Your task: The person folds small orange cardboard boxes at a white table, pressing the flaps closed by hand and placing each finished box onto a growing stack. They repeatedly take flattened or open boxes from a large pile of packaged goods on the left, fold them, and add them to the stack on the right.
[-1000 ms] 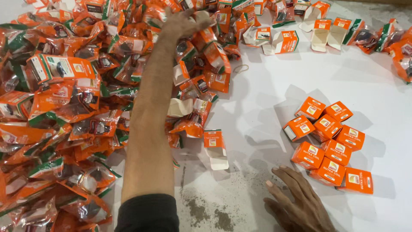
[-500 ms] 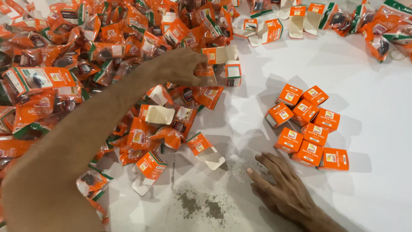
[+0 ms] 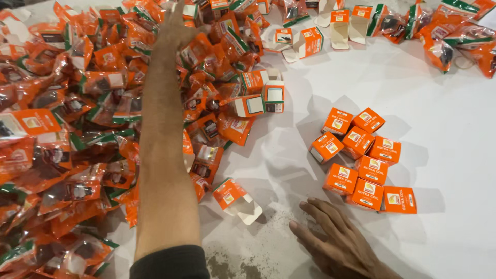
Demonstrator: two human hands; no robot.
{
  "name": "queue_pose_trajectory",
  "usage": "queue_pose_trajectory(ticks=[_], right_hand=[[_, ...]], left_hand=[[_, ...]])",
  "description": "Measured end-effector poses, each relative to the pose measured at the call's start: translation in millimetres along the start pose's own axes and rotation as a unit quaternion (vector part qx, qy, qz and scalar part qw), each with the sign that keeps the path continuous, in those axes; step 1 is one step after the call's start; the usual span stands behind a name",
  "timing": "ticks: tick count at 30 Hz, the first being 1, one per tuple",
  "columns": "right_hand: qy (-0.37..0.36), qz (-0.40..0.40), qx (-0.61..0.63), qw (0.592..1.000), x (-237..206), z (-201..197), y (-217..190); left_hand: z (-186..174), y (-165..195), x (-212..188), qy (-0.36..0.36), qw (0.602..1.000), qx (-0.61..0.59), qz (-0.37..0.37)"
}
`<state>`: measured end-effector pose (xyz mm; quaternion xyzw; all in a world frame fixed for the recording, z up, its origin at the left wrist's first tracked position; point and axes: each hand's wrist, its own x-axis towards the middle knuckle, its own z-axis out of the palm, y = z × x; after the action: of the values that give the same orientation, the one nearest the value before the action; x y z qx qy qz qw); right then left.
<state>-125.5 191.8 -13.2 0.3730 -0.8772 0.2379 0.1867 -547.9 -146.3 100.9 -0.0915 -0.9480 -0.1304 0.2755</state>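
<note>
The left hand (image 3: 175, 28) is now stretched far up into the heap of orange packets (image 3: 77, 124); half a second ago it was lower, near the loose boxes. It lies on the packets, but whether the fingers are closed on one cannot be told. The right hand (image 3: 336, 240) has stayed flat on the white table (image 3: 454, 134), fingers spread, holding nothing, just below the group of closed orange boxes (image 3: 361, 157). An open box (image 3: 235, 199) lies between the two arms
</note>
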Motion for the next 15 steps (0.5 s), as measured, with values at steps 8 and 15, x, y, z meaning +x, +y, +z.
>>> queue_pose_trajectory(ticks=[8,15], right_hand=[[-0.004,0.024,0.014,1.000,-8,-6,-4],[-0.034,0.059,0.003,0.998,-3,-21,-17]], left_hand=[[0,22,-48,0.031,0.986,-0.070,0.146],[-54,47,-174,0.008,0.975,-0.123,0.186]])
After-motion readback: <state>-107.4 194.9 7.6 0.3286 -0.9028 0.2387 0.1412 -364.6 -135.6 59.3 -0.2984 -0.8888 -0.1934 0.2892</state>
